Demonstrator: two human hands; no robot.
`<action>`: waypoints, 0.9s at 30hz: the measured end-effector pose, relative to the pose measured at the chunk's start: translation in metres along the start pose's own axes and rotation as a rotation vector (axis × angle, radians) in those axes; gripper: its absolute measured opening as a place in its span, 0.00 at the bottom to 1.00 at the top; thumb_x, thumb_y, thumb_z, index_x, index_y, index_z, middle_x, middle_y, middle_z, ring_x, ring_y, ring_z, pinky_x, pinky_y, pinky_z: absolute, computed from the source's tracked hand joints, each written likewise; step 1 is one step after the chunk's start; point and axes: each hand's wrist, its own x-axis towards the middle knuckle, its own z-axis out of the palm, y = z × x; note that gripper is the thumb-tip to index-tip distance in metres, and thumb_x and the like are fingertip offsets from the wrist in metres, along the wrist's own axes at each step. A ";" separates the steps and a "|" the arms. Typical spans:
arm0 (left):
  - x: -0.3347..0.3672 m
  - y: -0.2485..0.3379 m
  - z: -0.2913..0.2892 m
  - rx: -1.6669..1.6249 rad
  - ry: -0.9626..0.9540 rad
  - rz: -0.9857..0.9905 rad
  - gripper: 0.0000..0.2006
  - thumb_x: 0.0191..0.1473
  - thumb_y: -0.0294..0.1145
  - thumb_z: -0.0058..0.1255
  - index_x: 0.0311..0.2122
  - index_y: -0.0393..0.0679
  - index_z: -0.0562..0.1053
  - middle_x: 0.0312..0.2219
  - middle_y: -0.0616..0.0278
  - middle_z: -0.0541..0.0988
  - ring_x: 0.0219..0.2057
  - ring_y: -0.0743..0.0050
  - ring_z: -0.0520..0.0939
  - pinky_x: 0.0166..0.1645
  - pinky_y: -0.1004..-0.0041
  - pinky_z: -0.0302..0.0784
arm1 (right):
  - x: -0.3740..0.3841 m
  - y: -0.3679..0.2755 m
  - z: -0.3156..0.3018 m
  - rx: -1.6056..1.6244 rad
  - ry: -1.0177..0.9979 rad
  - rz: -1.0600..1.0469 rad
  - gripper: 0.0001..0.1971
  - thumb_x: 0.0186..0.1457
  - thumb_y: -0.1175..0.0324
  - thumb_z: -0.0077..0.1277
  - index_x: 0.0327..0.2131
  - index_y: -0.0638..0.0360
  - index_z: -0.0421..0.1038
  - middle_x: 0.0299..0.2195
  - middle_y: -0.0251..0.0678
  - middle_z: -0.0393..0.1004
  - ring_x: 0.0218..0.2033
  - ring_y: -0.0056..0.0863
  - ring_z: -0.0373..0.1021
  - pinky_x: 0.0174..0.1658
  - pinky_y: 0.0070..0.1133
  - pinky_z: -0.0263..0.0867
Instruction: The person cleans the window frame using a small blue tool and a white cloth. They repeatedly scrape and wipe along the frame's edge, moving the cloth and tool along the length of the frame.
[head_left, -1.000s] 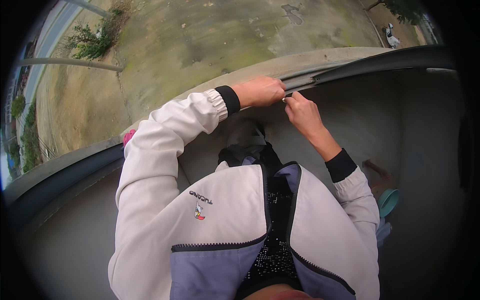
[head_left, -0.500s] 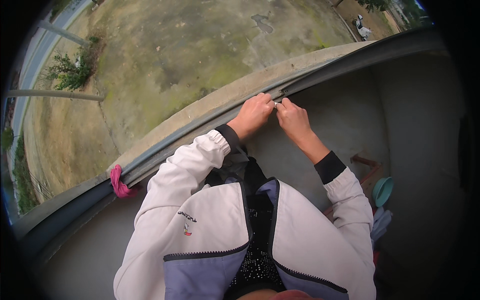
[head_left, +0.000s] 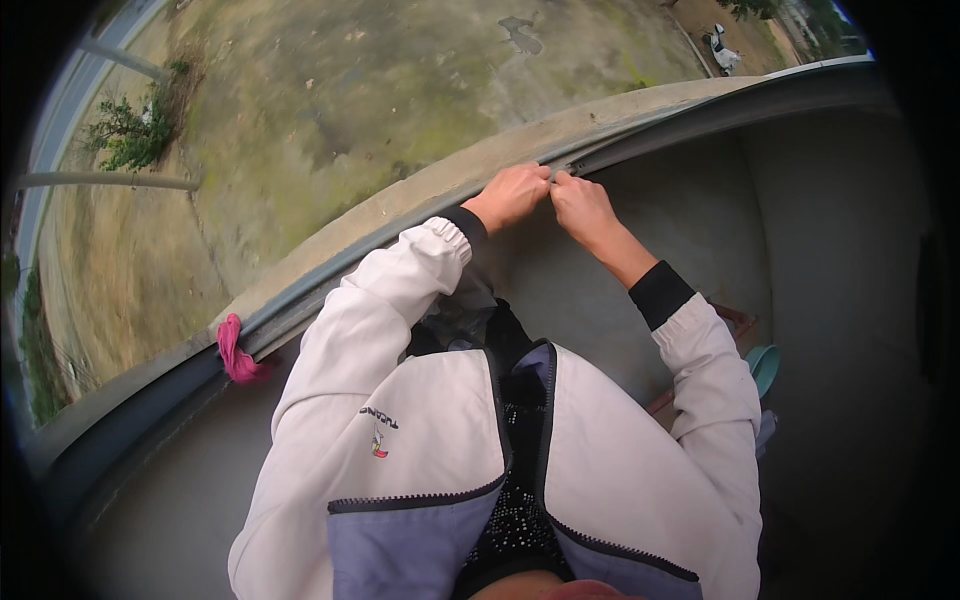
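Both hands meet at the metal window rail (head_left: pixel 690 128), fingers bent in and fingertips almost touching. My left hand (head_left: pixel 510 195) is closed in a pinch, its knuckles up, resting by the rail. My right hand (head_left: pixel 584 208) is also closed in a pinch, just to the right of it and on the inner side of the rail. Whatever lies between the fingertips is small and hidden by them. To the left, a bright pink cloth (head_left: pixel 236 352) hangs over the rail, apart from both hands.
Beyond the rail runs a concrete ledge (head_left: pixel 440 175), with mossy ground far below, a bush (head_left: pixel 135 135) and a parked white scooter (head_left: pixel 722 52). A teal basin (head_left: pixel 763 368) is low at the right, by my right sleeve. Something translucent like plastic (head_left: pixel 475 298) shows below my left wrist.
Both hands have shifted slightly up in the picture, still pinching close together. A small white bit seen between the fingertips earlier is now covered. The view has moved a little.
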 end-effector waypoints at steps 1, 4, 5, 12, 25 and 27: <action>0.000 0.000 -0.001 -0.013 -0.004 0.014 0.04 0.50 0.25 0.51 0.26 0.38 0.74 0.32 0.53 0.76 0.40 0.48 0.79 0.42 0.55 0.79 | 0.001 0.000 -0.001 -0.009 -0.045 0.011 0.05 0.53 0.76 0.51 0.25 0.61 0.75 0.34 0.44 0.76 0.37 0.46 0.78 0.37 0.41 0.75; -0.001 0.001 -0.003 -0.053 -0.001 0.009 0.03 0.48 0.24 0.52 0.24 0.38 0.73 0.32 0.52 0.76 0.39 0.45 0.79 0.41 0.54 0.78 | 0.005 0.004 -0.007 -0.023 -0.126 0.011 0.04 0.52 0.76 0.52 0.25 0.61 0.76 0.35 0.45 0.78 0.38 0.48 0.79 0.39 0.41 0.74; -0.002 0.001 -0.003 -0.051 0.001 -0.024 0.03 0.48 0.23 0.52 0.25 0.38 0.73 0.32 0.51 0.76 0.39 0.45 0.79 0.41 0.54 0.79 | 0.008 0.005 -0.008 -0.014 -0.107 0.001 0.04 0.52 0.76 0.52 0.25 0.61 0.76 0.35 0.45 0.78 0.38 0.48 0.79 0.39 0.41 0.74; -0.008 0.008 0.001 -0.100 0.094 -0.084 0.01 0.45 0.21 0.53 0.25 0.37 0.73 0.32 0.50 0.75 0.40 0.43 0.79 0.42 0.53 0.79 | 0.011 0.005 -0.007 -0.003 -0.090 0.016 0.04 0.53 0.76 0.52 0.26 0.62 0.76 0.34 0.45 0.78 0.38 0.49 0.79 0.39 0.41 0.74; -0.035 0.006 -0.003 0.073 0.099 -0.044 0.02 0.45 0.25 0.54 0.24 0.41 0.75 0.30 0.55 0.75 0.38 0.52 0.77 0.43 0.58 0.77 | 0.004 -0.028 0.023 0.071 -0.013 0.070 0.05 0.54 0.76 0.51 0.28 0.64 0.76 0.33 0.48 0.76 0.34 0.50 0.79 0.38 0.41 0.76; -0.056 0.007 -0.016 0.133 0.065 0.003 0.02 0.44 0.26 0.54 0.23 0.42 0.75 0.30 0.57 0.75 0.38 0.54 0.77 0.43 0.59 0.76 | 0.000 -0.051 0.031 0.145 0.123 0.034 0.05 0.57 0.73 0.53 0.28 0.63 0.73 0.30 0.46 0.73 0.29 0.51 0.76 0.34 0.42 0.74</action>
